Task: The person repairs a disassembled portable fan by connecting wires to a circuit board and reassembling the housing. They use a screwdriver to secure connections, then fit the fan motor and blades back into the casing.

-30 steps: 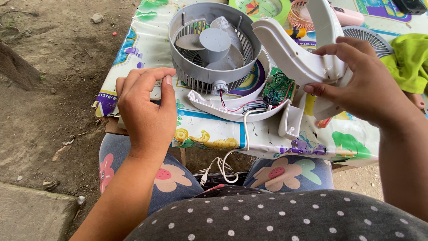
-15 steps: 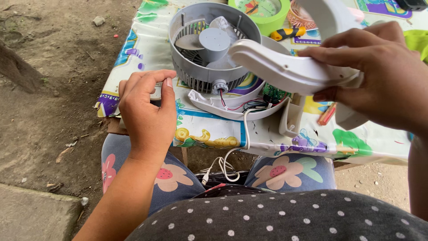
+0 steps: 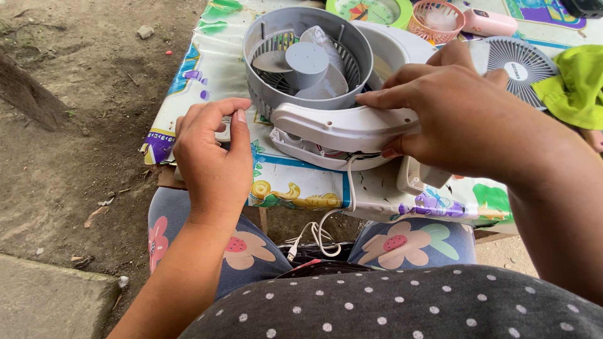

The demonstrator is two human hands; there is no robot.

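The right hand [image 3: 465, 119] holds a white cover [image 3: 345, 125], fingers wrapped over its top, and presses it flat on the white base [image 3: 326, 157] near the front edge of the table [image 3: 207, 75]. Just behind the cover stands a grey fan housing [image 3: 308, 63] with its blades visible inside. The left hand [image 3: 213, 157] rests at the front left edge of the table, fingers curled narrow around a small pale part [image 3: 223, 132]; what it is I cannot tell. A white cable [image 3: 326, 220] hangs from the base over the front edge. At the right edge lie a round grille [image 3: 521, 59] and a green cloth [image 3: 575, 81]. Near the far edge are a green clock [image 3: 370, 11] and a pink basket [image 3: 436, 19].
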